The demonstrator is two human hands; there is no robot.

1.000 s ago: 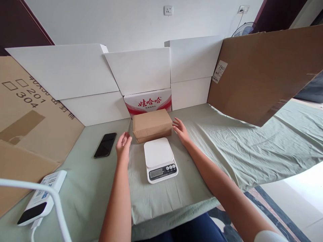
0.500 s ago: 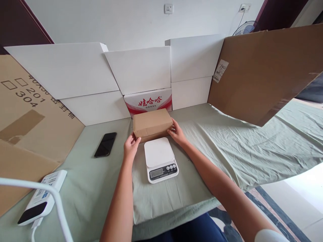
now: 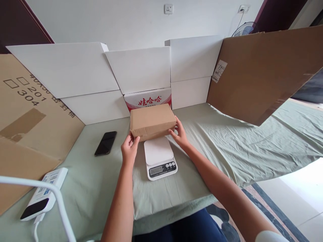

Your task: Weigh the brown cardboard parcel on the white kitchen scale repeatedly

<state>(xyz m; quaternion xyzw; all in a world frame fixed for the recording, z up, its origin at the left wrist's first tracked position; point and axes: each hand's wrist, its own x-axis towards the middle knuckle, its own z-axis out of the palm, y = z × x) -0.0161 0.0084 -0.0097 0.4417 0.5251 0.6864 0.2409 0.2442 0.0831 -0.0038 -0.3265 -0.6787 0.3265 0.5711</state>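
Observation:
A brown cardboard box [image 3: 152, 119] is held between my two hands, just behind and slightly over the far edge of a white kitchen scale [image 3: 158, 152]. My left hand [image 3: 129, 148] grips the box's near left corner, thumb on the front face. At the right end, my right hand [image 3: 179, 133] has its fingers against the side and its thumb at the front. The scale's weighing plate has nothing resting on it, and its display and buttons face me. Fingers behind and under the box are partly hidden.
A black phone [image 3: 105, 143] lies to the left on the green cloth [image 3: 83, 188]. A white power bank-like device [image 3: 45, 195] with a cable sits near left. White boxes [image 3: 141, 70] line the back; a large cardboard panel [image 3: 259, 74] stands at right, another box [image 3: 27, 117] at left.
Both hands have lifted the cardboard box, which now appears larger and higher, its near edge over the scale's far edge. The scale and phone have stayed in place.

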